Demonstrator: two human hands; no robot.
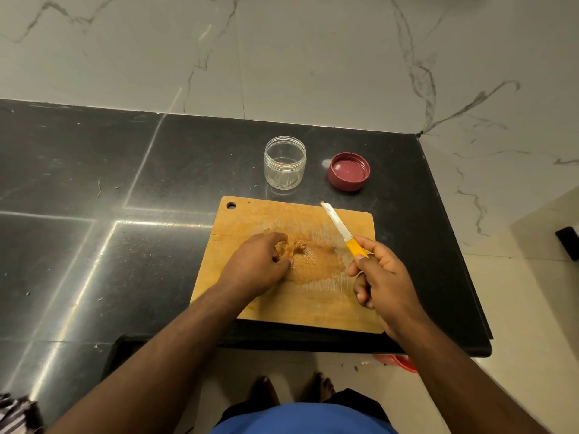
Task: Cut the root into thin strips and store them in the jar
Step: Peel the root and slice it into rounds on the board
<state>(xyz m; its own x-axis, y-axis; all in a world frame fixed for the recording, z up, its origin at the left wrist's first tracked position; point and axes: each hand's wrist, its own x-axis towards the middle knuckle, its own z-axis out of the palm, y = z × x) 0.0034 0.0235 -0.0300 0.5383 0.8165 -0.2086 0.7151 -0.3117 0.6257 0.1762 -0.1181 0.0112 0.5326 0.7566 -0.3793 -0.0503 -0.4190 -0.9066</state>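
Countertop point(94, 189) of dark polished stone runs under everything, backed by a pale marbled wall point(282, 51). On it, right in front of me, lies the wooden cutting board point(313, 308), its hanging hole at the far left corner and a damp orange-brown stain across its middle.

My left hand point(257, 264) rests on the board with the fingers curled down around the small heap of cut root point(293, 247), gathering it against the wood near the board's centre. My right hand point(380, 277) hovers over the board's right side, thumb and fingers pinching the yellow handle of the knife point(340, 228); the blade angles up and away toward the far edge, a scrap of root stuck at its tip.

Beyond the board stands the clear plastic jar point(284, 161), upright and open; I cannot tell whether anything is in it. Just to its right, apart from it, the dark red lid point(348, 171) lies upside down on the stone.
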